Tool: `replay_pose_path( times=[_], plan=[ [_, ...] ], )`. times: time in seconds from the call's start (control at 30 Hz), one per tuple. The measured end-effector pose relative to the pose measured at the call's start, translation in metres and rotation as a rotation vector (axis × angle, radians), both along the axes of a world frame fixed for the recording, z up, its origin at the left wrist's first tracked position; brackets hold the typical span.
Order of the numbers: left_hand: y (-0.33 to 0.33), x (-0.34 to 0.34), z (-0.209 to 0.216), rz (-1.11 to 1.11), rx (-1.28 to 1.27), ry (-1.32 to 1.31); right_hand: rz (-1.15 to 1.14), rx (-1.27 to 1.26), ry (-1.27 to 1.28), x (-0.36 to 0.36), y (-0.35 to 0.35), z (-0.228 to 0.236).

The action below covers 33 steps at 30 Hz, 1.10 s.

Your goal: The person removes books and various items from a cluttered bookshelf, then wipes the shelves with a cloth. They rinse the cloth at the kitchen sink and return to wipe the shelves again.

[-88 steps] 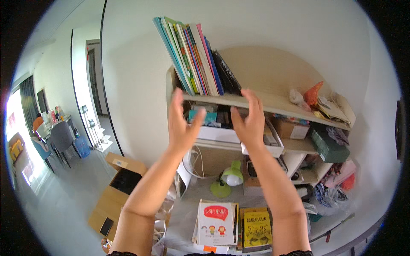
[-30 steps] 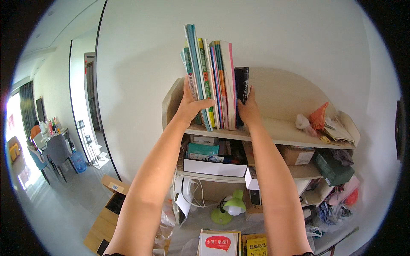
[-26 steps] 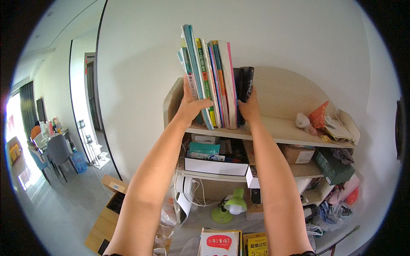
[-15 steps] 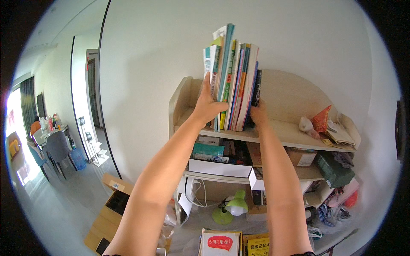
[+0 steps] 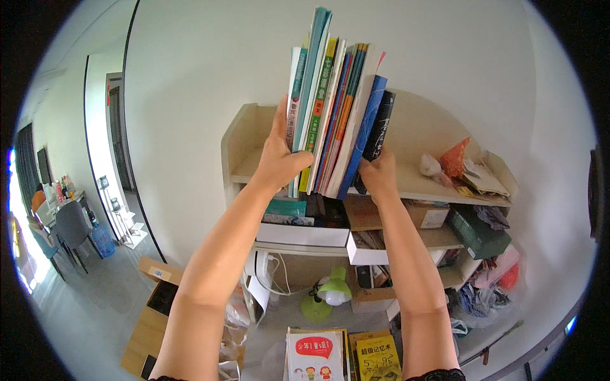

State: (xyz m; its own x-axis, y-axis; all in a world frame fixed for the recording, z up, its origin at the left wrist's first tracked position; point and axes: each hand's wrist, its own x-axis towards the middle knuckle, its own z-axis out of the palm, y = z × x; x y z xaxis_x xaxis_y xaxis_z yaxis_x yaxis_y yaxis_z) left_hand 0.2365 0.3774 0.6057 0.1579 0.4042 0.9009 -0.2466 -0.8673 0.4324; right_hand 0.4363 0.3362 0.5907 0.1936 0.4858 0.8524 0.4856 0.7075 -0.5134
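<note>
Between my two hands a row of books [image 5: 330, 120] stands upright, tilted slightly, their spines toward me. My left hand [image 5: 279, 159] presses against the white and teal book [image 5: 294, 101] at the left end, thumb across the lower spines. Gripping the right end, my right hand [image 5: 379, 173] is closed around the black book [image 5: 379, 127], beside a blue book [image 5: 364, 136]. The books' lower ends overlap the front edge of the beige top shelf [image 5: 413, 184] and appear lifted in front of it.
Crumpled bags and papers [image 5: 480, 178] lie on the shelf's right. Below are a white bin [image 5: 302, 235], a dark green box [image 5: 478, 232] and a green desk lamp [image 5: 335, 289]. A white book [image 5: 314, 359] and a yellow book [image 5: 377, 359] lie on the desk.
The books have come off the shelf toward me and look larger and higher. They lean more to the right at the top, and the blue and black spines show more.
</note>
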Motion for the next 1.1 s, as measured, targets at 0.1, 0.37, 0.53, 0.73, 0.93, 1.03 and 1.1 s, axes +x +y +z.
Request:
replay_pose_path(
  times=[0.1, 0.37, 0.53, 0.73, 0.93, 1.03, 1.1],
  plan=[
    [-0.028, 0.003, -0.01, 0.01, 0.072, -0.009, 0.015, 0.035, 0.008, -0.001, -0.034, -0.007],
    [-0.136, 0.019, -0.056, -0.198, 0.0, -0.133, -0.19, 0.085, -0.155, 0.014, -0.143, -0.031],
    [-0.213, 0.042, -0.09, -0.249, -0.128, -0.175, -0.239, 0.019, -0.224, 0.027, -0.241, -0.037],
    [-0.304, 0.073, -0.131, -0.327, -0.243, -0.408, -0.431, 0.026, -0.462, 0.031, -0.349, -0.035],
    [-0.364, 0.076, -0.186, -0.565, -0.573, -0.597, -0.552, -0.178, -0.839, 0.015, -0.41, -0.039],
    [-0.377, 0.065, -0.219, -0.516, -0.807, -0.673, -0.578, -0.227, -1.029, -0.004, -0.409, -0.054],
    [-0.382, 0.054, -0.238, -0.369, -0.975, -0.663, -0.564, -0.317, -1.107, -0.022, -0.405, -0.067]
  ],
)
